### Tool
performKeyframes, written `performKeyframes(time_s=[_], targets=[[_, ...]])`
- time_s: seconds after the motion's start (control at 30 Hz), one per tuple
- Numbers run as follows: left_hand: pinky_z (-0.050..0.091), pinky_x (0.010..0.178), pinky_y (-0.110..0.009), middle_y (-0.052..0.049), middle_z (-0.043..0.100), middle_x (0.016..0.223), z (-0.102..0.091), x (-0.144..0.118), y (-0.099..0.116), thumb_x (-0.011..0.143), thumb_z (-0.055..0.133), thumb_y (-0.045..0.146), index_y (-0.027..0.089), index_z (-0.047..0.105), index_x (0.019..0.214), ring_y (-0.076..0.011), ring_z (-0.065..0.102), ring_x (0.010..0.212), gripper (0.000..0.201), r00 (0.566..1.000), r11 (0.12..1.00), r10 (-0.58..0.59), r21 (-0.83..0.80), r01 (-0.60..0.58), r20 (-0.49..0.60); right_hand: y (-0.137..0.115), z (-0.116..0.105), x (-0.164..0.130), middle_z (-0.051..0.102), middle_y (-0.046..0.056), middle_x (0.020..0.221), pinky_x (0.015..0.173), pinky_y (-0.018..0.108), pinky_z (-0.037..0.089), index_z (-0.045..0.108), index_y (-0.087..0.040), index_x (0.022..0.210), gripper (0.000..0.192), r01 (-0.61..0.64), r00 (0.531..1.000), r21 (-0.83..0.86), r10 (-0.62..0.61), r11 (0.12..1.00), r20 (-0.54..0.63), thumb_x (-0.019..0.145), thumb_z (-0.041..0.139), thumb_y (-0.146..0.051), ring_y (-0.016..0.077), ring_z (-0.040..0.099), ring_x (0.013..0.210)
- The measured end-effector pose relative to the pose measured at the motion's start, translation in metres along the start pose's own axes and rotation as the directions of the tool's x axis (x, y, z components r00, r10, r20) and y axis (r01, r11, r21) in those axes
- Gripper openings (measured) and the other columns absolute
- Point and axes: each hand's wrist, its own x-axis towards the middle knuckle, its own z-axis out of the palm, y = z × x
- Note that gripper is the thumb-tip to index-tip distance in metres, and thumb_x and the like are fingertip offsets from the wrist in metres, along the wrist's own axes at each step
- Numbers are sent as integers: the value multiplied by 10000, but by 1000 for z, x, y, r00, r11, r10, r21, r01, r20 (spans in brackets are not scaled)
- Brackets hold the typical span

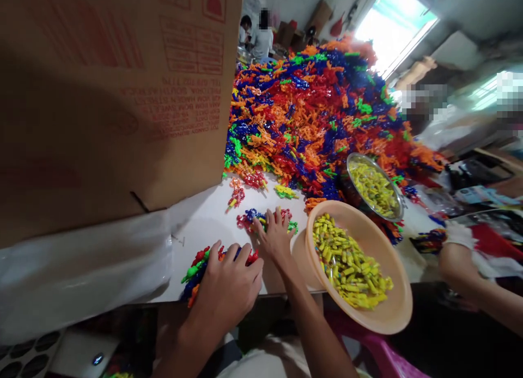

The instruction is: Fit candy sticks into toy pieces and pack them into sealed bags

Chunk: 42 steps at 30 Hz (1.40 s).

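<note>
At the surface's (212, 214) near edge, the left hand (231, 285) curves over a toy bundle (191, 275); its grip cannot be confirmed. Farther in, the right hand (275, 237) lies spread over a toy cluster (244, 221). Gathering appears underway; the next move likely calls for closing fingers.

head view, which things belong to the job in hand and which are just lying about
Likely in the job:
colourful pieces at the left hand and right hand
colourful heap
cream tub of yellow pieces

Likely just around:
cardboard box
plastic sheet
pink plastic item
</note>
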Motion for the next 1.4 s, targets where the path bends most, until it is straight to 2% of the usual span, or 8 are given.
performKeyframes(time_s=[0.07,0.17,0.3,0.53,0.8,0.93,1.17,1.4], targets=[[522,1100,-695,-90,820,1240,2,0,-1,1076,687,272,289,820,1100,-350,731,1096,136,1000,1000,2,-8,-2,-14,0,-8,13,304,177,1903,1278,839,309,512,-276,1742,691,-34,999,2,34,999,-18,1176,441,-667,484,265,1730],[510,1109,-699,-96,814,1289,4,-1,-2,1081,691,286,289,824,1141,-359,727,1126,146,999,1000,15,1,-15,-31,0,-24,64,261,177,1918,1299,848,284,438,-268,1785,663,-147,987,27,149,989,-68,1225,328,-605,480,229,1748],[509,1093,-685,-88,811,1283,5,-2,-1,1074,719,312,297,832,1148,-352,723,1113,136,999,1000,4,-11,-5,-37,-3,-32,112,508,165,1764,1277,717,459,584,-241,1656,596,-219,972,42,222,975,-77,1136,701,-508,419,528,1584],[475,1124,-679,-60,800,1207,9,-2,-1,1084,718,348,304,806,1081,-329,705,1088,99,998,997,-44,-71,40,-45,1,-29,84,698,129,1519,1116,569,627,709,-208,1463,417,-67,997,25,68,997,-28,1112,768,-424,317,719,1321],[472,1110,-654,-64,792,1214,4,-2,0,1082,723,325,299,798,1085,-327,705,1093,78,999,998,-31,-48,31,-16,-50,-28,152,707,127,1487,1055,534,659,695,-199,1473,442,142,990,79,-141,987,-18,1106,777,-429,303,742,1261],[458,1112,-641,-62,793,1171,6,-2,1,1080,733,360,301,799,1063,-323,700,1088,90,999,998,-37,-55,35,-30,-44,-18,136,715,123,1464,1032,517,669,698,-196,1461,424,220,974,74,-224,973,41,1108,776,-419,293,750,1233],[470,1116,-657,-67,798,1233,5,-2,-1,1102,695,365,306,799,1111,-329,698,1125,120,999,998,-29,-47,29,-17,-13,-26,106,750,106,1381,984,475,683,728,-186,1390,360,416,877,153,-440,896,193,1110,778,-406,262,770,1154],[499,1109,-663,-71,800,1232,3,-3,5,1124,629,306,291,794,1083,-331,707,1126,170,997,997,-78,-25,77,-20,6,-31,78,761,100,1351,966,454,685,737,-196,1372,333,364,909,138,-384,921,161,1120,763,-413,249,776,1122]])
